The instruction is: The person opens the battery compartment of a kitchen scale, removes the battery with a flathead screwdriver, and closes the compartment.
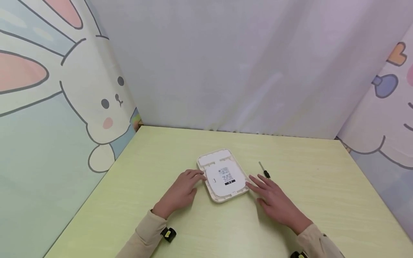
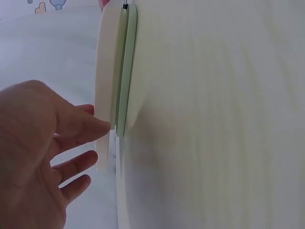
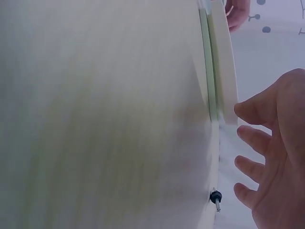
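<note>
A flat white device (image 1: 235,170) with rounded corners lies on the table, its printed label and black strip facing up. At its left edge, my left hand (image 1: 184,190) touches the rim with its fingertips, the thumb apart from it. Across from that, my right hand (image 1: 275,202) has its spread fingertips at the lower right edge. In the left wrist view the thumb (image 2: 90,123) overlaps the device's corner. The right wrist view shows the device side-on (image 3: 226,71), the right thumb (image 3: 248,109) right at its edge. Neither hand curls round it.
A small screwdriver (image 1: 266,173) with a black handle and metal shaft lies just beyond the right hand. The pale yellow-green table (image 1: 161,154) ends at a white curtain (image 1: 209,71) behind. Side curtains (image 1: 32,161) with cartoon animals flank it.
</note>
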The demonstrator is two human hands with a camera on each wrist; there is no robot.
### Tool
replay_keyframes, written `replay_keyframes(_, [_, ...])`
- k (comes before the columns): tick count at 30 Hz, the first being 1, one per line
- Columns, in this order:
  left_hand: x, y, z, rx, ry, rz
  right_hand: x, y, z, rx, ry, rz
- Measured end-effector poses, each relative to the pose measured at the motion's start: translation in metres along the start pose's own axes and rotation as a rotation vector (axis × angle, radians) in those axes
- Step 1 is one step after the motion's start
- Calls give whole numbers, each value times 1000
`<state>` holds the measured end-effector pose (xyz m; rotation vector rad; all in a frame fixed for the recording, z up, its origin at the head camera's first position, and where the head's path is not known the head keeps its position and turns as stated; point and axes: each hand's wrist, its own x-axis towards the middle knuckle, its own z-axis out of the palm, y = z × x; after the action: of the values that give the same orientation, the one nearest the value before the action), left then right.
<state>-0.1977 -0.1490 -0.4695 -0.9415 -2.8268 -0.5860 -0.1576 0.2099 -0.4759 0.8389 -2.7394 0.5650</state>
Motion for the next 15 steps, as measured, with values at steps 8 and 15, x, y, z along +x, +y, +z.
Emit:
replay_keyframes(8, [2, 4, 0, -70, 35, 5, 7, 5, 1, 25, -37, 95])
replay_keyframes(15, [2, 7, 1, -59, 56, 9, 13, 5, 0, 18, -84, 165])
